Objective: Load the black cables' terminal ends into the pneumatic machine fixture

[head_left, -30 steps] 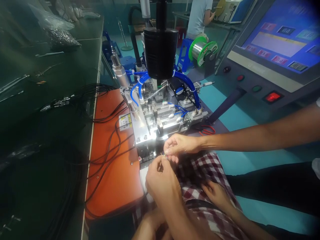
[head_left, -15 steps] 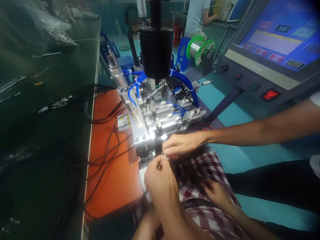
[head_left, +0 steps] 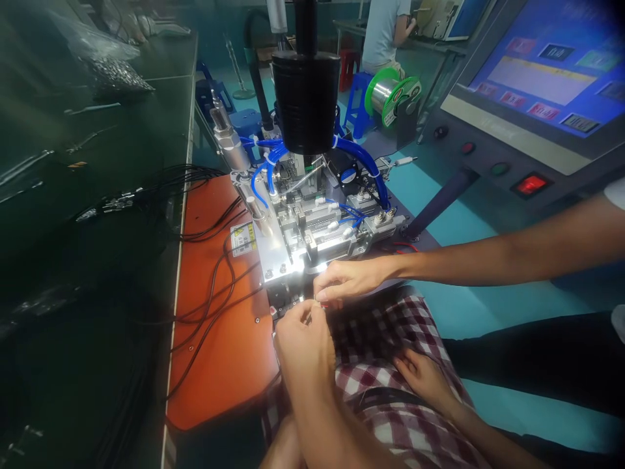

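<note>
My left hand [head_left: 303,335] is closed in a pinch at the machine's front edge, its fingertips on some thin wires [head_left: 325,304], red and pale, mostly hidden by fingers. A co-worker's hand [head_left: 346,281] reaches in from the right and grips the same wires, nearly touching my fingertips. My right hand [head_left: 424,379] rests on the checked cloth [head_left: 385,365] over my lap, fingers loosely apart, with nothing seen in it. Just beyond the pinching fingers stands the metal machine [head_left: 322,228], brightly lit at its front, with blue air tubes [head_left: 364,156].
A black cylinder [head_left: 306,104] hangs above the machine. The orange base plate [head_left: 229,352] carries loose black cables [head_left: 215,286]. Dark table [head_left: 122,260] at left; screen panel [head_left: 537,85] and solder wire spool [head_left: 390,98] at right. Another person [head_left: 385,32] sits behind.
My left hand has shifted slightly left and up, still pinching. The co-worker's hand has edged left. My right hand stays on my lap.
</note>
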Tool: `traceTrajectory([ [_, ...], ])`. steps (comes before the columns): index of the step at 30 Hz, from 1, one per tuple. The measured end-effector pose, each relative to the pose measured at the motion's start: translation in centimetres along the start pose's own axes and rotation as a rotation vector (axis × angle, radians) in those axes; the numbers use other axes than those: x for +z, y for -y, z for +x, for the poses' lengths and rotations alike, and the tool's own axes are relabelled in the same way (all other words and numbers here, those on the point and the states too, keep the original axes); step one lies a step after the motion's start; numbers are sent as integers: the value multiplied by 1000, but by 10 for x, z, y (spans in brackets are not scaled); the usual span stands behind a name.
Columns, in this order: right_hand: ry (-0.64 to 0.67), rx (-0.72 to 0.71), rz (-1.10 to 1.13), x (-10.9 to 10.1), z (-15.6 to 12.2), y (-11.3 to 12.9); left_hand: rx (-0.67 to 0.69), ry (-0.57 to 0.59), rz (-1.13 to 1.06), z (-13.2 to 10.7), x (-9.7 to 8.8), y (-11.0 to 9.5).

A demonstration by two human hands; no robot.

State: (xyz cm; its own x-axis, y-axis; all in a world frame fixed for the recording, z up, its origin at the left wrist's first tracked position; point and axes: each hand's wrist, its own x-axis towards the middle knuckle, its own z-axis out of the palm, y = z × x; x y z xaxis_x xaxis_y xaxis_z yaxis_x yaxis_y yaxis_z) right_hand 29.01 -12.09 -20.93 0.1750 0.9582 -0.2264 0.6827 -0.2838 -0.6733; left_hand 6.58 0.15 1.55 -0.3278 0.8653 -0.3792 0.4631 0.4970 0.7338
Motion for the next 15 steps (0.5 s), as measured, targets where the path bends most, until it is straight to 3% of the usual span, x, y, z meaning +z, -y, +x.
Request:
traceTrajectory([
  [5,-50,-177,9,-1,4,5,14,-19,33,1,0,3],
  [9,-17,-349,48,-11,1,22,39,-37,104,7,-2,6],
  [12,86,-466,79,-23,11,56,40,-89,203,11,-5,7],
  [15,212,-562,129,-35,51,117,11,-109,245,13,-6,6],
])
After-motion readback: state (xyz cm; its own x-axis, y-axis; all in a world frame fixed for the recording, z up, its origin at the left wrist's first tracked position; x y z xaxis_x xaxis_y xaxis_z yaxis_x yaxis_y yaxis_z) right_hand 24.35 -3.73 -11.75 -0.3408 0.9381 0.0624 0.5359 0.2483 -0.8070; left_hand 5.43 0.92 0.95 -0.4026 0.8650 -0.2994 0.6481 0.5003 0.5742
